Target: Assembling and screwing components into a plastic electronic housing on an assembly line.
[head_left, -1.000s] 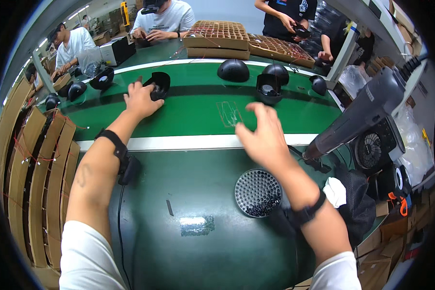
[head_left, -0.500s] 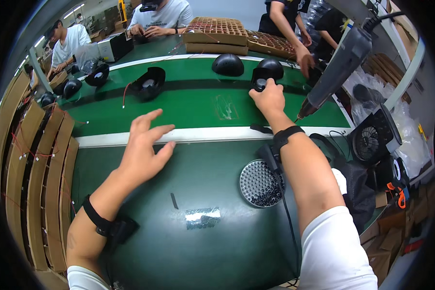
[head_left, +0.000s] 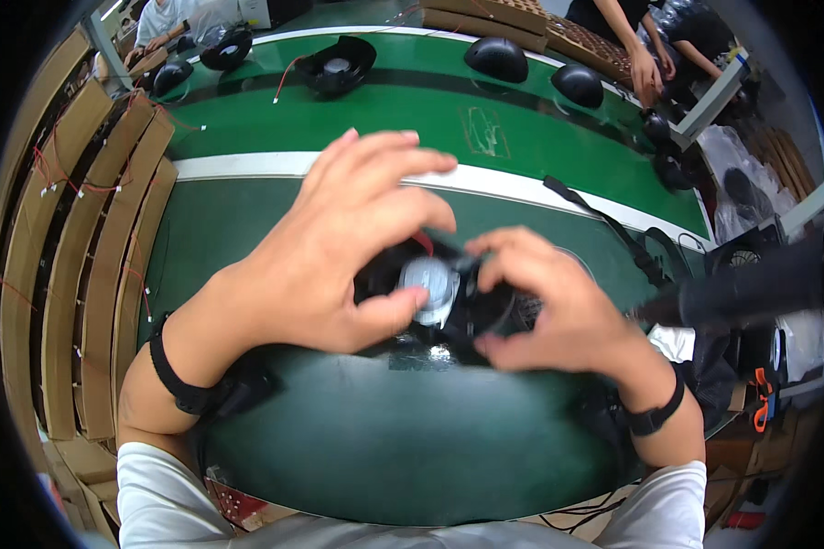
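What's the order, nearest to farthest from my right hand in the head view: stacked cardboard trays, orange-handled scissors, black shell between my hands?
From your right hand:
1. Black shell, between your hands.
2. Orange-handled scissors, off to the right.
3. Cardboard trays, along the far left.

The person at this bench wears a white top, the left sleeve and the right sleeve ending near the elbows, with a greyish-white shirt front showing between. The left strap and the right strap, both black, circle the forearms; a dark boxy piece, dim in shadow, sits by the left one. The left hand and right hand are bare.
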The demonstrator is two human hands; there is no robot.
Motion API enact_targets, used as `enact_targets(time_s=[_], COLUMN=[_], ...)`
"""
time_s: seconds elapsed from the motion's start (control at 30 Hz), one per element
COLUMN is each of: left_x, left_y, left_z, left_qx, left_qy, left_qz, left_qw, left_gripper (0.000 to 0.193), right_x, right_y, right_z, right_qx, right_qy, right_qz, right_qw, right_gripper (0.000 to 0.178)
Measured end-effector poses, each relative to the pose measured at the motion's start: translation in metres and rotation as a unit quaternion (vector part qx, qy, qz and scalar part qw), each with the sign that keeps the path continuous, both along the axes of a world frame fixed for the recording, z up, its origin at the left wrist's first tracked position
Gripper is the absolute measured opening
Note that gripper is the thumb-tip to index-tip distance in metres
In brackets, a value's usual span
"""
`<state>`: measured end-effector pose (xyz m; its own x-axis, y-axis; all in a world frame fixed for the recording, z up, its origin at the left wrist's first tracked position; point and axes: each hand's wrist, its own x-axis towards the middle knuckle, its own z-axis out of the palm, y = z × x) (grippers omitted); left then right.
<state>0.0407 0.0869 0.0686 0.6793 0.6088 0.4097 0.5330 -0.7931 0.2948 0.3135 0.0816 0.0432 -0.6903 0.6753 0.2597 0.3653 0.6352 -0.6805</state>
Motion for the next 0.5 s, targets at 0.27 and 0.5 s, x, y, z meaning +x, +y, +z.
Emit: enact_targets(time_s=[0.27,0.5], left_x=[-0.002,-0.001], left_y=[-0.043,-0.054], left_z=[-0.035,-0.039], left_qx=[-0.166,-0.129], left_qy=[-0.069,-0.071], left_qz=[-0.004,0.012], left_qw=[0.984,0.989], left_gripper=[0.048,0.045], right_x=[-0.003,0.087], right_y=[-0.052,-0.144], right_z=[-0.001,0.014], right_qx=[-0.037,0.552], right_qy=[-0.020,0.070], right_qz=[-0.025,-0.141], right_qw=[0.999,0.819], right_gripper=[0.061,0.036])
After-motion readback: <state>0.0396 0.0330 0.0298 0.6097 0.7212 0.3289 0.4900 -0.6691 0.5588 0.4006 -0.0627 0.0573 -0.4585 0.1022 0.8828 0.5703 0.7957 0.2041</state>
